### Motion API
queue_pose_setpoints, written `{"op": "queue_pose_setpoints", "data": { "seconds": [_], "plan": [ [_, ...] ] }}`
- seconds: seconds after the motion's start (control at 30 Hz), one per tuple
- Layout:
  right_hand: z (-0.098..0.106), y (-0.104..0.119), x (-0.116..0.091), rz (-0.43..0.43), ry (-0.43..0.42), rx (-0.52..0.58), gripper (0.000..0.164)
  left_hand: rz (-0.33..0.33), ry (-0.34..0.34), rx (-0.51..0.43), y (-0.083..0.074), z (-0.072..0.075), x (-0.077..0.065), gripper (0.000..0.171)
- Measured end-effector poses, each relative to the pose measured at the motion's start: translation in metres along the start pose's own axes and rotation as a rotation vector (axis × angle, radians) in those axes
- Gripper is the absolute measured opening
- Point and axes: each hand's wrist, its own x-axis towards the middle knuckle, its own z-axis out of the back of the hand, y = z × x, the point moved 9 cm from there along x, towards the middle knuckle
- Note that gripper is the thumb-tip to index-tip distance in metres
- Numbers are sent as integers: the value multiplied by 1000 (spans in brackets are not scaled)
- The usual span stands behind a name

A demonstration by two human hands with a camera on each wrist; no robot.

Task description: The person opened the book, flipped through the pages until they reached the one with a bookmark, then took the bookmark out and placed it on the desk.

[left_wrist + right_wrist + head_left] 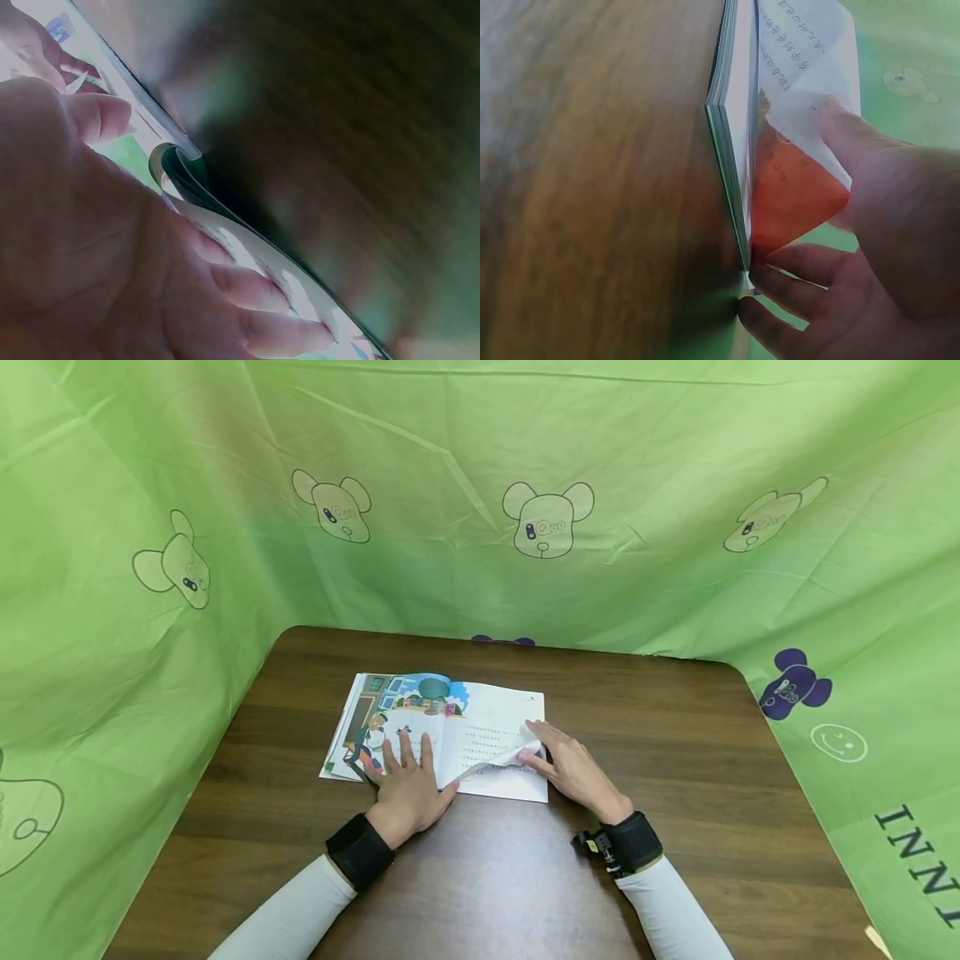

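Lying on: dark brown wood-grain desk (675, 752) with rounded far corners, the open illustrated picture book (420, 710) sits a little left of its middle, nearer the person than the far edge.
Left hand (408, 785): fingers spread and straight, palm flat on the book's left illustrated page; the left wrist view shows the fingers (247, 289) pressing the curved page edges down.
Right hand (573, 768): rests at the book's lower right corner, thumb and fingers pinching the lifted white text page (498, 752); in the right wrist view the sheet (810, 82) is bent upward, with an orange page (795, 195) under it.
Grip state: left spread flat, right pinching the page corner.
Wrists: black bands over pale long sleeves (300, 910).
Surface: wood grain runs side to side, with a soft sheen near the forearms.
Room: green cloth printed with bear faces (547, 518) hangs as a backdrop round the far side and both sides of the desk, creased; dark letters show at the right.
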Motion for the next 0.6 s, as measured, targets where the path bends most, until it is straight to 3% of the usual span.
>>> {"op": "queue_pose_setpoints", "data": {
  "seconds": [0.23, 0.4, 0.6],
  "plan": [
    [-1, -11, -1, -98, 11, 3, 95, 11, -10, -13, 0, -1, -1, 97],
    [-1, -13, -2, -114, 44, -19, 97, 2, -35, -41, 1, 1, 0, 89],
    [-9, -11, -3, -98, 145, -6, 100, 16, -106, -128, 7, 7, 0, 80]
  ]
}}
